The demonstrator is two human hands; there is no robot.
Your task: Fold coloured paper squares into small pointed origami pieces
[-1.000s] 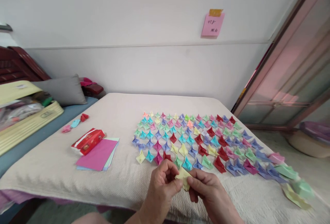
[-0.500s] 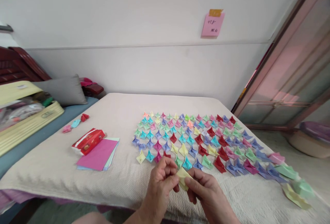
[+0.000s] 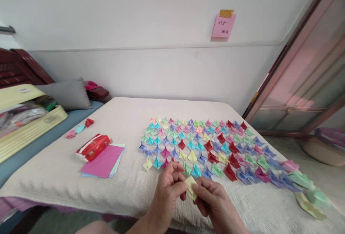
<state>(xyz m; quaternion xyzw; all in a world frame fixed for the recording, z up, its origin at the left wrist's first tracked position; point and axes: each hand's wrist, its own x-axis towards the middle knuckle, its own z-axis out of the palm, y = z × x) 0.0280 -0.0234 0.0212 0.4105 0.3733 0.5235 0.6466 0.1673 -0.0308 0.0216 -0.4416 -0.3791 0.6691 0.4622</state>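
Right hand (image 3: 215, 195) pinches a small folded yellow paper (image 3: 191, 186), thumb on its face. Left hand (image 3: 166, 192) has its thumb tip at the paper's left edge, other fingers curled; cannot tell if it actually grips. Paper is above the near edge of the cream cloth (image 3: 129, 115), right in front of the wearer. Beyond and to the right: folded paper shapes (image 3: 192, 156) in rows on the cloth, mixed colors, larger ones toward the right. Left side: paper sheets (image 3: 101, 163), magenta on top, with a red packet (image 3: 93, 147) at their upper-left edge. Pink note (image 3: 223, 26) with handwriting taped to the wall (image 3: 129, 18). Gray pillow (image 3: 68, 94) far left.
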